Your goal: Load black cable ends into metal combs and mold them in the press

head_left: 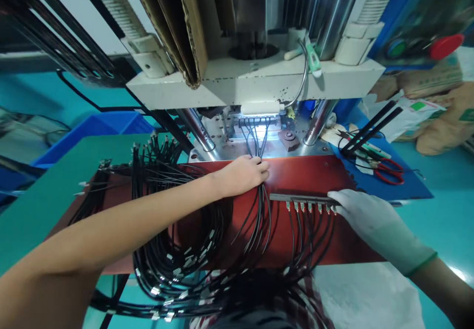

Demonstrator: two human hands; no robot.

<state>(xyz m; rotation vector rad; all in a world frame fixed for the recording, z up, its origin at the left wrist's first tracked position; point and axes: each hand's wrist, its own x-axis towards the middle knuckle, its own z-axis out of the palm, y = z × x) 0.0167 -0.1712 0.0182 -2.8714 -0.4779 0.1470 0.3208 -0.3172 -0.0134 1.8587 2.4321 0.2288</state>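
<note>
Two arms of mine reach over a red board (296, 176), smooth and faintly glossy, in front of a press (255, 87). To its left lie a green table (96, 151) and a blue bin (107, 122); to its right, a blue mat (403, 186) with red-handled scissors (388, 171), and paper sacks (452, 114) on the turquoise floor (440, 159). The press has a cream-painted block, chipped along its edge, and round, polished steel posts (200, 131); folded corrugated cardboard (192, 48) leans on top.

My bare left hand (248, 175) has its fingers curled around a bunch of thin black wires (259, 210), whose upper ends run into the brightly lit metal under the block. My right hand (366, 215), in a white knit glove, pinches the end of a straight, dark bar (303, 199) over the board; small metal-tipped connectors (302, 207) line its lower edge. Beside my left forearm, more black cables (218, 225) lie in loose loops with shiny silver tags.
</note>
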